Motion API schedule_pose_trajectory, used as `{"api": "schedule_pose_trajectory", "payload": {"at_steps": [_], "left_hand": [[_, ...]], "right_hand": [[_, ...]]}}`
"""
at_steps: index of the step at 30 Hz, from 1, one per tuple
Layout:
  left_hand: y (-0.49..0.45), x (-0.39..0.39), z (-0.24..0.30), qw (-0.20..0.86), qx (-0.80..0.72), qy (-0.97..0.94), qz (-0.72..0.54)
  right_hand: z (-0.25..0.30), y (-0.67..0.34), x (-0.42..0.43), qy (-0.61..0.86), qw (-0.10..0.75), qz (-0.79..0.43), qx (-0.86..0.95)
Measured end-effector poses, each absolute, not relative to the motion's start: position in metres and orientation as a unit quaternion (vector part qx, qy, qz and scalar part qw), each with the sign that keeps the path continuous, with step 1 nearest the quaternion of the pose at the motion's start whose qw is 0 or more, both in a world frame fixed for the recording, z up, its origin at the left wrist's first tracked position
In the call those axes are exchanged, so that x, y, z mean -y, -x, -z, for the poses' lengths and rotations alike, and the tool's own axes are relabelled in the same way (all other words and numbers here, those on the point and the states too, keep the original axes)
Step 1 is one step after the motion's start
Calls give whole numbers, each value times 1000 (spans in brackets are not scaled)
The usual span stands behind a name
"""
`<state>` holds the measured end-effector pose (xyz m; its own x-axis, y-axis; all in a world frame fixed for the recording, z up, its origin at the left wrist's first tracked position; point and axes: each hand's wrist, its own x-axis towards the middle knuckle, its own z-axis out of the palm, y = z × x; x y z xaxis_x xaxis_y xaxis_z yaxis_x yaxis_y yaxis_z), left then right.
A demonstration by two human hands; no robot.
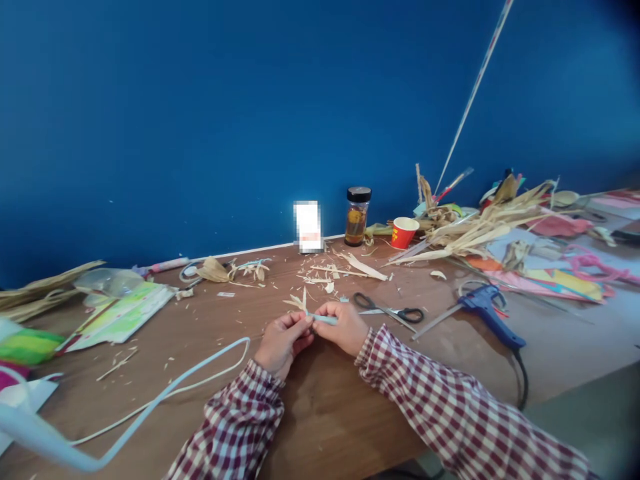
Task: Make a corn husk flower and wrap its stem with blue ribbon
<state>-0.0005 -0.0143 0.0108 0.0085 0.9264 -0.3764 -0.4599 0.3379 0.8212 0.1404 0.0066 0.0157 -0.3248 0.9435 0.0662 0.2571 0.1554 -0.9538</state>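
Observation:
My left hand (281,341) is closed in a pinch near the middle of the table. Pale pointed strips of dried corn husk (299,301) fan upward from its fingertips. My right hand (346,327) is closed too, gripping a narrow pale-blue strip (325,320) that looks like tape. The strip runs to the left fingertips and meets the base of the husk there; whether it is wrapped round is hidden by the fingers. Just beyond the right hand lie black-handled scissors (387,309). A blue hot glue gun (490,312) rests farther right.
Husk scraps (330,272) litter the table (320,407). At the wall stand a lidded jar (356,217), a red paper cup (404,233) and a bright blurred-out object (309,227). Dried husks (480,230) pile up at right. A white cable (190,367) loops at left.

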Motion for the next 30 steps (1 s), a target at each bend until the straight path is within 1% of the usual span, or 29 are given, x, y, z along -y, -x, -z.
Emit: {"api": "schedule_pose_trajectory", "payload": {"at_steps": [4,9,12,18,21,24,27,30], "left_hand": [[1,14,-9,677,-464,-249,-514],[4,15,-12,699,-454,-253,-492],[6,16,-15,710,-439,-255,-489],[4,17,-16,695,-449,-267,-493],[2,17,-15,672,-477,-278,-494],[2,16,-13,620,-512,-326,-498],[3,15,-10,569,-534,-382,-494],[3,14,-7,543,-544,-409,-492]], "right_hand": [[-12,-141,-9,453,359,-486,655],[-7,-144,-14,445,334,-537,634],[-6,-145,-15,440,337,-558,618],[-5,-145,-15,439,336,-573,605],[-3,-146,-16,440,328,-571,610],[-2,-146,-16,439,323,-564,620],[-2,-147,-17,424,315,-577,623],[-4,-147,-18,420,307,-596,612]]}}
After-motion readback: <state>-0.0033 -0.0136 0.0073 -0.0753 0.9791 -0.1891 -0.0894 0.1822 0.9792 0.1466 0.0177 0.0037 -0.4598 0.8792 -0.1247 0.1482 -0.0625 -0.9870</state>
